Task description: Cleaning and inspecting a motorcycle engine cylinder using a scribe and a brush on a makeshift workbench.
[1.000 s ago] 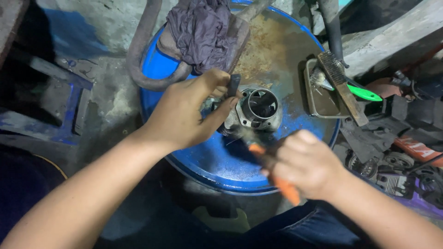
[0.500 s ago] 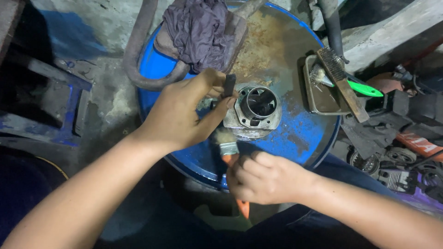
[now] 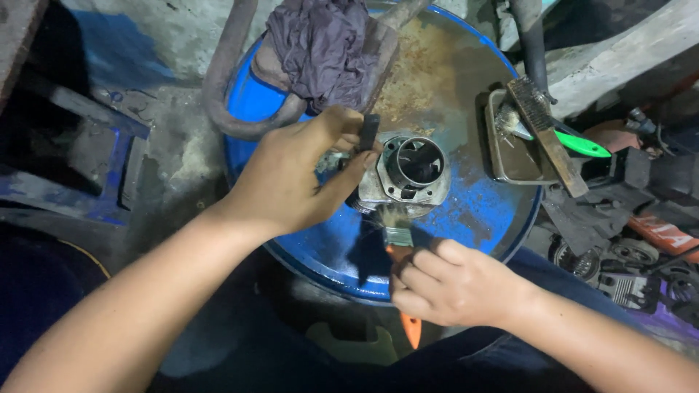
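Your left hand (image 3: 291, 178) has its fingers clamped on the engine cylinder (image 3: 404, 175) lying on the blue drum top (image 3: 466, 218). Your right hand (image 3: 444, 284) grips the orange-handled paintbrush (image 3: 399, 251), bristles touching the casting's near edge. Hold the cylinder firmly and use short strokes.

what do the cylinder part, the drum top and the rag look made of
Cylinder: likely cast metal, dull grey with a smooth bore. Drum top: painted steel by the look, blue with brown rust patches. Rag: soft cloth, dark purple-grey, crumpled in folds.
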